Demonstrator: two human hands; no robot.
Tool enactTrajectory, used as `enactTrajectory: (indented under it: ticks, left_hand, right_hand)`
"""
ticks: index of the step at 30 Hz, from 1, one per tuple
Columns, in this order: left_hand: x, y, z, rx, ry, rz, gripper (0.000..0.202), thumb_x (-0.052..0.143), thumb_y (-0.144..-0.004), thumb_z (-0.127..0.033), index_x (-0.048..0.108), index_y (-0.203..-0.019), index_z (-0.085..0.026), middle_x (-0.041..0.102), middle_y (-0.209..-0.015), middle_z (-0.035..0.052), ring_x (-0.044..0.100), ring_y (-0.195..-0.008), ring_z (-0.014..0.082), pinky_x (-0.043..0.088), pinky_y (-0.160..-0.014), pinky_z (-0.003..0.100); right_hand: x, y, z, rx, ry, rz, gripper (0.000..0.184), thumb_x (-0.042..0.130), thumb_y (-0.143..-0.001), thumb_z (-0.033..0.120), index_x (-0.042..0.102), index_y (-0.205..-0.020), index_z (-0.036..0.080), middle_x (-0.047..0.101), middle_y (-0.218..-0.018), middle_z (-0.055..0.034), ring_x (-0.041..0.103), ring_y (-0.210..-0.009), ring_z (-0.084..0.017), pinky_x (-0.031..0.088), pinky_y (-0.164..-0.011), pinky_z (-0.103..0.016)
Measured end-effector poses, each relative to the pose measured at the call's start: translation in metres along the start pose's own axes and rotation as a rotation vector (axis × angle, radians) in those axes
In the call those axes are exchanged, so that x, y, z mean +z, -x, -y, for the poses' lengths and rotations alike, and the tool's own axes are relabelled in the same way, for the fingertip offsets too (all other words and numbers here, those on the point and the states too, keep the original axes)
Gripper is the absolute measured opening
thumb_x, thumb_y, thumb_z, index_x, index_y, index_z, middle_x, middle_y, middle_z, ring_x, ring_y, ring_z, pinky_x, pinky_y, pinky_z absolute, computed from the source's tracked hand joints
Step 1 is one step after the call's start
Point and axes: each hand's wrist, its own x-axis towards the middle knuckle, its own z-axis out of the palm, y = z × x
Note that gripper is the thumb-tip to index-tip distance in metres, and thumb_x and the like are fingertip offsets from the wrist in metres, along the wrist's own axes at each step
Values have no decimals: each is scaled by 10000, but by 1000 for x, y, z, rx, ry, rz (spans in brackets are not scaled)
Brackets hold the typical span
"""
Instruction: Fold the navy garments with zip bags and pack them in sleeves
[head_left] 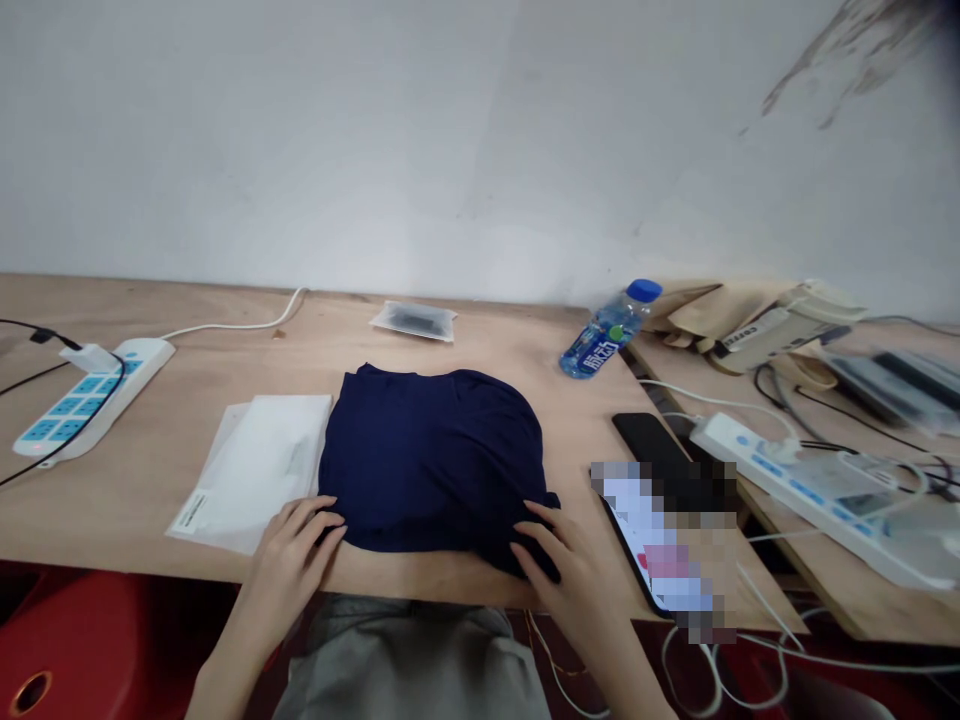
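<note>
Head view: left hand (296, 560) loosely spread, fingertips resting on near edge of folded navy garment (431, 460), lower middle of frame. Right hand (559, 580) spread, pressing garment's lower right corner, no clear pinch. Both wrists angle inward. White packet (251, 470) touches garment's left side on plywood table (112, 500).

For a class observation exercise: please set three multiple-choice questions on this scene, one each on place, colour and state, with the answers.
1. Which side of the navy garment is the white packet?
A left; B right; C on top

2. What colour is the cap of the water bottle?
A red; B white; C blue

3. Where do the left hand and right hand rest?
A on the garment's near edge; B on the bottle; C in the lap

Answers: 1 A, it lies beside the garment's left edge. 2 C, the cap shows blue. 3 A, both hands' fingers touch the navy cloth.
</note>
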Motion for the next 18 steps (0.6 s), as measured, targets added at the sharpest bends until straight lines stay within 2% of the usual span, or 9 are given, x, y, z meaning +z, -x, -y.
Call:
enactTrajectory:
  ticks: [2, 5, 9, 12, 15, 18]
  left_hand:
    - [-2, 1, -1, 8, 3, -2, 154, 479, -959, -259, 631, -977, -248, 644, -1168, 51, 583, -1119, 239, 476, -968, 442]
    - [-5, -1, -6, -20, 29, -69, 145, 459, -961, -238, 601, -990, -230, 653, -1160, 64, 583, -1126, 233, 477, -968, 423]
    - [-8, -7, -13, -94, 50, -175, 148, 444, -969, -253, 577, -1026, -218, 658, -1122, 75, 596, -1105, 221, 477, -963, 386]
    - [-10, -11, -19, -181, 3, -210, 182, 446, -977, -300, 594, -1059, -232, 669, -1022, 60, 649, -962, 207, 507, -828, 332]
    - [-14, -12, -25, -285, -107, -235, 213, 471, -968, -367, 637, -1060, -272, 675, -902, 32, 662, -757, 192, 484, -680, 297]
    - [-17, -13, -27, -339, -113, -247, 229, 480, -960, -411, 646, -1051, -284, 686, -837, 8, 657, -668, 177, 465, -634, 274]
  right_hand:
    - [-2, -2, -3, -3, 4, -32, 183, 512, -930, 292, 669, -869, 222, 685, -1082, -108, 676, -974, -259, 570, -832, -437]
    - [-7, -9, -2, 39, -13, -40, 188, 502, -936, 286, 660, -856, 224, 699, -1045, -100, 684, -934, -250, 571, -814, -426]
    - [-11, -14, 3, 34, -52, 74, 121, 555, -892, 292, 658, -865, 234, 676, -1157, -101, 670, -1004, -265, 563, -849, -453]
    - [-6, -12, 4, 18, -56, 144, 109, 575, -861, 273, 668, -902, 236, 660, -1210, -105, 667, -1021, -278, 562, -854, -481]
    - [-2, -13, 3, 23, -69, 96, 152, 521, -898, 262, 653, -832, 226, 689, -1121, -104, 682, -957, -260, 571, -824, -459]
    - [-6, -20, 7, 48, -94, 16, 159, 503, -933, 289, 627, -855, 227, 692, -1102, -98, 678, -965, -244, 563, -839, -428]
